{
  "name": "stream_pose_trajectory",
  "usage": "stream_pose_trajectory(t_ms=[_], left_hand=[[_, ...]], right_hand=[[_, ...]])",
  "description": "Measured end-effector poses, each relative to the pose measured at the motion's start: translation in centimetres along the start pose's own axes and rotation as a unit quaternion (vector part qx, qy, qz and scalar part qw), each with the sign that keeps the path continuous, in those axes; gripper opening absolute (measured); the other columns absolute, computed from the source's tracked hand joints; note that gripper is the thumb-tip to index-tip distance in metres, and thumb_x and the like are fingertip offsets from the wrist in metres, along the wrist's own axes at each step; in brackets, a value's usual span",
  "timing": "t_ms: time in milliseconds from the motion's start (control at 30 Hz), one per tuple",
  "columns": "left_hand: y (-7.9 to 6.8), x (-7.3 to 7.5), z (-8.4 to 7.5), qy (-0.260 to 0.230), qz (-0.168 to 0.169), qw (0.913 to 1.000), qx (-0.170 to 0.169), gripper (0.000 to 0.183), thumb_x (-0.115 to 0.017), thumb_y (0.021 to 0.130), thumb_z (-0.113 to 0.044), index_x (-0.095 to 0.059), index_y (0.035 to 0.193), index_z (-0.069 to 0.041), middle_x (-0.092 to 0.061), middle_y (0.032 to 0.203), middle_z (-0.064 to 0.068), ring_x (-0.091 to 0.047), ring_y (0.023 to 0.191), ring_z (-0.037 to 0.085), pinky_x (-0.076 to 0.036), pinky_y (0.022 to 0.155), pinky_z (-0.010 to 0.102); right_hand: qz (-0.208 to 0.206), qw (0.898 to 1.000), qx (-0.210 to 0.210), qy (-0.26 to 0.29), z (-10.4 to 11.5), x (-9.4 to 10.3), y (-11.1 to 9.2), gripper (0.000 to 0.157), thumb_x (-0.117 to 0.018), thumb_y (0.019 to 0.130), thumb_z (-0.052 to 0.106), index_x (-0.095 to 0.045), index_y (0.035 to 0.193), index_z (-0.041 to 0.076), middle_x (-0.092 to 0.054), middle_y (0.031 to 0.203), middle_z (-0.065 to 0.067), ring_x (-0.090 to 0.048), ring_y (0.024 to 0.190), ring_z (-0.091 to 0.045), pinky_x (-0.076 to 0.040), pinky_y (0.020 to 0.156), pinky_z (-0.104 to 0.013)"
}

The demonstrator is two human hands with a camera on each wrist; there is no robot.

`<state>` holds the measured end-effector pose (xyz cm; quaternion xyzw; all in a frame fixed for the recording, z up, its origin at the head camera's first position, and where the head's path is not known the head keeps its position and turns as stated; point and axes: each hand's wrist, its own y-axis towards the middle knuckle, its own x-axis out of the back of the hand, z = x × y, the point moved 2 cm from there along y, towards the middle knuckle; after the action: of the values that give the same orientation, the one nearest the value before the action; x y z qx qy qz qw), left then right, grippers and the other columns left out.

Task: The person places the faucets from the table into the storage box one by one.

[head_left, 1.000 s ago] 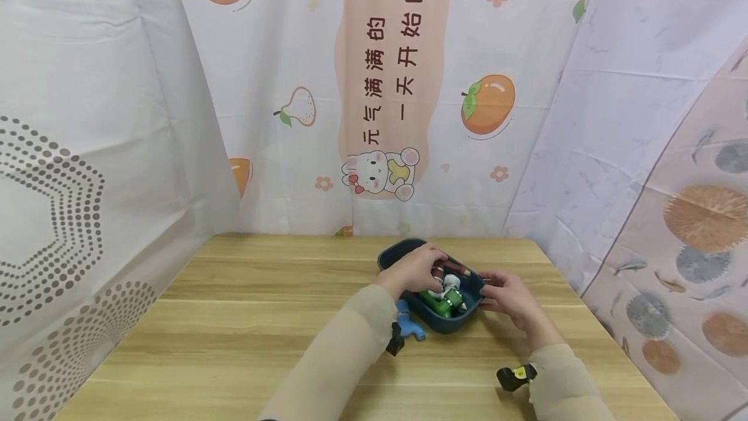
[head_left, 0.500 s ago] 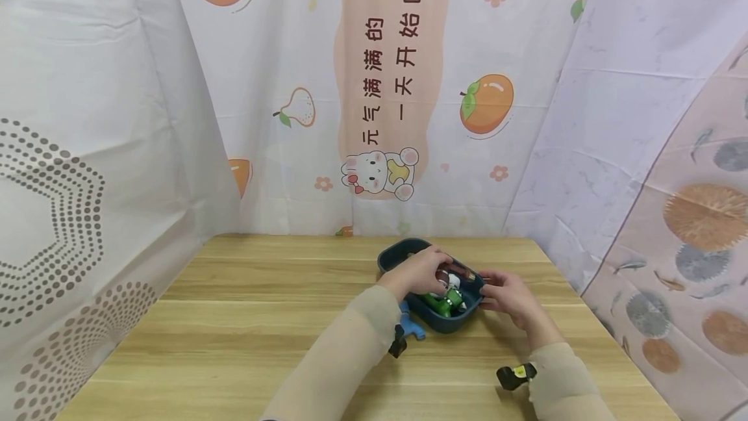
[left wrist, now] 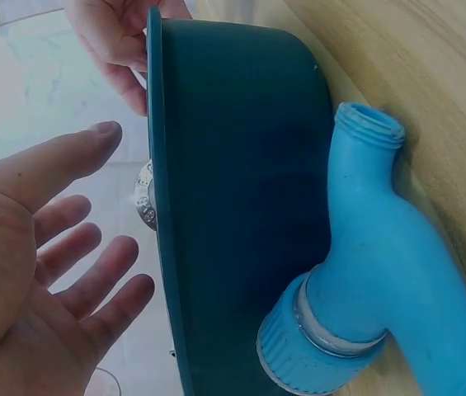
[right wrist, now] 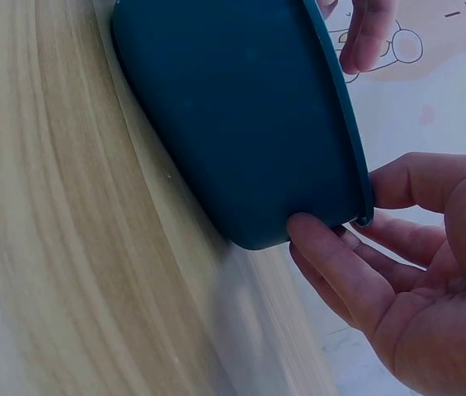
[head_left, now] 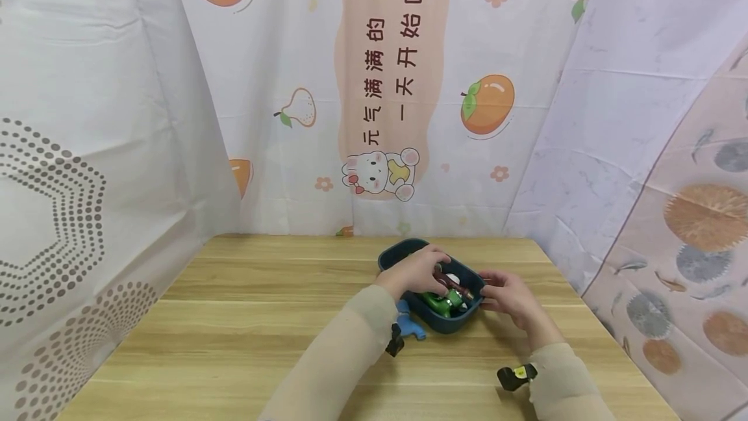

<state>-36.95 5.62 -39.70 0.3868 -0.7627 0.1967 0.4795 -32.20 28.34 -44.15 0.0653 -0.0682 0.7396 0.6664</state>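
A dark teal plastic basin (head_left: 390, 257) stands on the table with several faucets in it. My left hand (head_left: 416, 271) hangs over its opening; in the left wrist view its fingers (left wrist: 121, 264) are spread and loosely bent, with nothing between them. Just past those fingers lies a dark brown faucet (head_left: 463, 290), partly hidden by the hand. A green faucet (head_left: 441, 306) and a white piece (head_left: 452, 277) are beside it. My right hand (right wrist: 430, 289) grips the basin's right end, one finger at the rim and another digit against the outer wall.
A blue plastic faucet (left wrist: 381, 223) lies on the wooden table (head_left: 245, 317) right by the basin's near left side. Printed cloth (head_left: 280, 167) hangs behind the table and along both sides. A black camera mount (head_left: 517, 377) sits at the right wrist.
The brown faucet has swung inside the basin, its end now nearer to me and over the green faucet. My left hand has shifted only slightly; my right hand keeps its hold.
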Motion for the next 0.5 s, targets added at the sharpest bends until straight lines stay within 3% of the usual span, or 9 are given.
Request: stream_pose_trajectory(t_ms=[233, 500], left_hand=[[-0.08, 0.20, -0.05, -0.012, 0.000, 0.9999, -0.004, 0.066, -0.085, 0.085, -0.029, -0.058, 0.144, -0.015, -0.045, 0.147, -0.003, -0.060, 0.102, 0.007, -0.049, 0.091, 0.023], [-0.54, 0.97, -0.07, -0.025, -0.007, 0.9995, -0.015, 0.065, -0.085, 0.086, -0.028, -0.058, 0.144, -0.016, -0.045, 0.149, -0.001, -0.059, 0.112, 0.012, -0.048, 0.096, 0.025]], right_hand=[[0.002, 1.000, -0.001, 0.001, -0.20, 0.04, 0.08, 0.052, -0.055, 0.093, -0.009, -0.039, 0.142, -0.020, -0.047, 0.135, -0.042, -0.066, 0.103, -0.033, -0.058, 0.084, -0.044], [-0.004, 1.000, -0.001, 0.008, -0.35, 0.00, 0.15, 0.052, -0.055, 0.091, -0.010, -0.041, 0.140, -0.020, -0.047, 0.134, -0.041, -0.066, 0.102, -0.031, -0.059, 0.083, -0.043]])
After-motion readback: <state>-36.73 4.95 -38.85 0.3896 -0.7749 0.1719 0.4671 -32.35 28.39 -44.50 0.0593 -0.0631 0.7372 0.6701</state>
